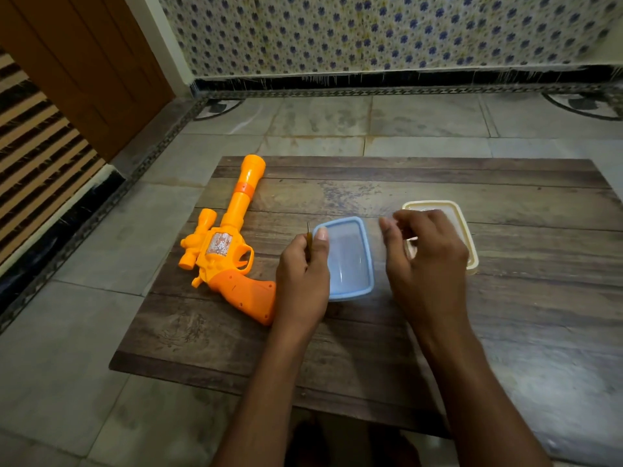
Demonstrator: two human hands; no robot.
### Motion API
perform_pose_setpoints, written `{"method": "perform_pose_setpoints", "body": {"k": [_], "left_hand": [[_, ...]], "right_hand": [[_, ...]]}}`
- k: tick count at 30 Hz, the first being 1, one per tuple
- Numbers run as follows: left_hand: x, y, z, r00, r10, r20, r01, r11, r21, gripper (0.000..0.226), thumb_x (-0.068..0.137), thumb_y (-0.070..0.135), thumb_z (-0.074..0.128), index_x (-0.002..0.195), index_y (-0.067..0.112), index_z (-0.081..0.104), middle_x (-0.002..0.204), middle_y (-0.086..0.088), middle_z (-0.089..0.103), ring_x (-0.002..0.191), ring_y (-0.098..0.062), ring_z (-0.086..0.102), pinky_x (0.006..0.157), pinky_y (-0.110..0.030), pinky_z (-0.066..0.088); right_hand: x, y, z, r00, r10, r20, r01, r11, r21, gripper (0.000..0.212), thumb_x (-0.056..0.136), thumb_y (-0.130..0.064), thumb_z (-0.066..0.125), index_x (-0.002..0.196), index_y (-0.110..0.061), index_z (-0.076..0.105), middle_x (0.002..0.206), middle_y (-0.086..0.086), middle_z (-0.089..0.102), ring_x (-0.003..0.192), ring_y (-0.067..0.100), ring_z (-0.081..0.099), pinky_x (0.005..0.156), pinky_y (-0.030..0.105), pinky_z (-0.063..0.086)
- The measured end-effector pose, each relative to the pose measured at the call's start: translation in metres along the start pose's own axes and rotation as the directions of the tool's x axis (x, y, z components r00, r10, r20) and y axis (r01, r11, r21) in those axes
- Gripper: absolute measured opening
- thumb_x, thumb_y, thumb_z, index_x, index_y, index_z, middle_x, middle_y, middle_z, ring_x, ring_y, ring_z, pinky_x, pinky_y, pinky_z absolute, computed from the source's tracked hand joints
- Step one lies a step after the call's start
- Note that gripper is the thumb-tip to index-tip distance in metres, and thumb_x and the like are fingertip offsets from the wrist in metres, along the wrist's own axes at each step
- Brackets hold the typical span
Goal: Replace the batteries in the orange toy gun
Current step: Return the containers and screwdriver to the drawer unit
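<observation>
Two hands are working over the wooden board (371, 348) lying on the tiled floor (84, 332). Your left hand (303, 281) is gripping a thin tool (308, 235) between thumb and curled fingers, its tip poking up past the knuckles; what kind of tool it is stays unclear. That thumb is resting on the near left corner of the blue container (350, 261), which is sitting mid-board. Your right hand (424, 261) is hovering over the cream container (462, 230), fingers loosely bent and blurred, so you cannot tell whether they are pinching anything. The two containers are lying side by side with a narrow strip of board between them. The orange toy gun (229, 244) is lying flat at the board's left side, barrel pointing away from you, scope hanging just past the left edge, grip almost touching your left wrist. Plenty of bare board is staying open along the far edge and near you; the right side is offering room too.
</observation>
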State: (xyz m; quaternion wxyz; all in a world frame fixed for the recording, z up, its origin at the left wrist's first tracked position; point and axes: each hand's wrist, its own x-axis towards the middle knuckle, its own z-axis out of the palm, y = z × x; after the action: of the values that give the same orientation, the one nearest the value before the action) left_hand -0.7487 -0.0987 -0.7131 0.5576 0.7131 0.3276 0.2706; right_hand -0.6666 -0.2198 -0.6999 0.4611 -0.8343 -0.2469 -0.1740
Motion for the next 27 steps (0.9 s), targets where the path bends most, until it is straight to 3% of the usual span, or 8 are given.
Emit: {"method": "perform_pose_setpoints", "body": {"k": [2, 4, 7, 11, 15, 19, 23, 27], "left_hand": [[0.000, 0.002, 0.000, 1.000, -0.013, 0.008, 0.013, 1.000, 0.019, 0.066, 0.090, 0.066, 0.045, 0.085, 0.002, 0.058, 0.080, -0.022, 0.063, 0.069, -0.022, 0.058, 0.062, -0.040, 0.043], [0.001, 0.002, 0.001, 1.000, -0.026, 0.007, 0.026, 0.999, 0.031, 0.064, 0.094, 0.062, 0.046, 0.083, 0.000, 0.056, 0.076, -0.021, 0.061, 0.069, -0.029, 0.061, 0.061, -0.039, 0.042], [0.000, 0.003, 0.005, 0.999, -0.033, 0.006, 0.033, 0.998, 0.049, 0.055, 0.103, 0.051, 0.050, 0.076, 0.003, 0.050, 0.065, -0.007, 0.053, 0.064, -0.021, 0.054, 0.060, -0.036, 0.039], [-0.001, 0.002, 0.009, 1.000, -0.025, 0.018, 0.023, 0.995, 0.094, 0.049, 0.105, 0.047, 0.050, 0.072, 0.010, 0.048, 0.064, -0.002, 0.051, 0.063, -0.018, 0.052, 0.059, -0.035, 0.037], [-0.003, 0.002, 0.012, 1.000, -0.002, 0.030, -0.002, 0.990, 0.138, 0.049, 0.105, 0.046, 0.049, 0.068, 0.016, 0.041, 0.059, 0.001, 0.045, 0.060, -0.019, 0.045, 0.059, -0.035, 0.033], [0.000, 0.000, 0.012, 1.000, 0.000, 0.031, -0.005, 0.989, 0.148, 0.048, 0.105, 0.047, 0.049, 0.069, 0.016, 0.043, 0.060, 0.000, 0.045, 0.060, -0.019, 0.045, 0.059, -0.035, 0.034], [0.004, 0.003, 0.015, 0.999, 0.002, 0.032, -0.007, 0.987, 0.162, 0.049, 0.105, 0.046, 0.050, 0.067, 0.016, 0.043, 0.059, 0.003, 0.046, 0.060, -0.017, 0.046, 0.058, -0.034, 0.034], [0.018, 0.004, 0.020, 0.999, -0.008, 0.038, 0.000, 0.980, 0.197, 0.050, 0.105, 0.046, 0.049, 0.065, 0.017, 0.040, 0.058, 0.004, 0.046, 0.059, -0.015, 0.049, 0.053, -0.030, 0.032]], "right_hand": [[0.001, 0.010, -0.004, 0.995, 0.034, -0.090, -0.053, 0.974, -0.218, 0.025, 0.093, -0.022, 0.065, 0.109, -0.004, 0.070, 0.108, 0.019, 0.062, 0.098, 0.035, 0.057, 0.080, 0.040, 0.046], [0.000, 0.018, -0.007, 0.976, 0.193, -0.099, -0.216, 0.917, -0.334, 0.035, 0.092, -0.027, 0.064, 0.119, -0.004, 0.067, 0.120, 0.021, 0.056, 0.110, 0.042, 0.050, 0.087, 0.047, 0.043], [0.002, 0.021, -0.012, 0.907, 0.411, -0.092, -0.412, 0.821, -0.395, 0.046, 0.099, -0.037, 0.057, 0.128, -0.002, 0.061, 0.133, 0.022, 0.047, 0.124, 0.041, 0.040, 0.099, 0.052, 0.037], [0.007, 0.029, -0.020, 0.840, 0.524, -0.145, -0.532, 0.741, -0.409, 0.051, 0.099, -0.045, 0.054, 0.125, -0.002, 0.060, 0.139, 0.020, 0.041, 0.128, 0.042, 0.036, 0.102, 0.054, 0.034], [0.005, 0.039, -0.025, 0.805, 0.592, -0.044, -0.569, 0.748, -0.342, 0.055, 0.095, -0.048, 0.060, 0.131, -0.007, 0.056, 0.143, 0.020, 0.039, 0.132, 0.042, 0.033, 0.105, 0.055, 0.034], [0.009, 0.045, -0.027, 0.799, 0.602, -0.011, -0.593, 0.784, -0.184, 0.052, 0.093, -0.042, 0.066, 0.127, -0.002, 0.057, 0.134, 0.022, 0.050, 0.127, 0.042, 0.042, 0.102, 0.050, 0.041], [0.012, 0.050, -0.029, 0.802, 0.597, 0.011, -0.597, 0.802, -0.028, 0.042, 0.093, -0.037, 0.069, 0.110, 0.000, 0.057, 0.112, 0.018, 0.063, 0.107, 0.036, 0.057, 0.086, 0.041, 0.046], [0.012, 0.050, -0.026, 0.796, 0.601, 0.065, -0.605, 0.790, 0.098, 0.031, 0.099, -0.033, 0.062, 0.103, -0.005, 0.050, 0.085, 0.002, 0.056, 0.078, 0.021, 0.056, 0.064, 0.032, 0.040]]}}
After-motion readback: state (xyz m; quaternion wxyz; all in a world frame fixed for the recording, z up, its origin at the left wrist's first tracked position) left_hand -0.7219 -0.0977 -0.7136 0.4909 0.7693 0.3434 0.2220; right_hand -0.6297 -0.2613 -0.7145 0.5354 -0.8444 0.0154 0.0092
